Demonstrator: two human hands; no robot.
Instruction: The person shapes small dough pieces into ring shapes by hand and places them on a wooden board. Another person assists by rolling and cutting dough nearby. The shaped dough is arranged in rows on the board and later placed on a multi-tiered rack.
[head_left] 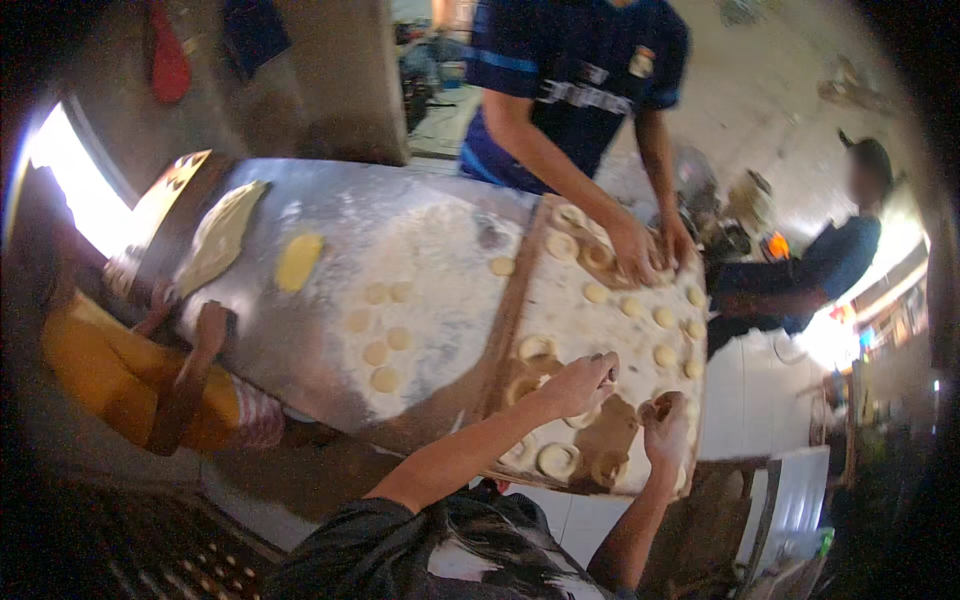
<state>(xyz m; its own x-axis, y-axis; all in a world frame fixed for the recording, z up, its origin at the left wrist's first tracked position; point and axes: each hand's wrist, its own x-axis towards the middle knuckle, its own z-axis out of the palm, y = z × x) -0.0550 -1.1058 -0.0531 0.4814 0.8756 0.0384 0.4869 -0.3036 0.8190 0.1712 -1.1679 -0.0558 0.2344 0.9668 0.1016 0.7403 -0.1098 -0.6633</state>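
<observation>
Both my hands are above a floured wooden board (580,325). My left hand (583,385) is closed with its fingertips pinched together, and my right hand (663,420) is curled beside it. The two are a little apart. Whatever lies in their fingers is too hidden to name. Around and below my left hand are dough rings, among them one at the near edge (557,460) and one farther off (535,347). Several small dough pieces (664,356) dot the board's right side.
Across the board, a co-worker's hands (650,250) work at its far end. A floured metal table (450,330) adjoins it on the left, bearing flat dough discs (375,353), a yellow slab (299,262) and a dough sheet (222,235). Another person's hand (210,325) is at its left edge.
</observation>
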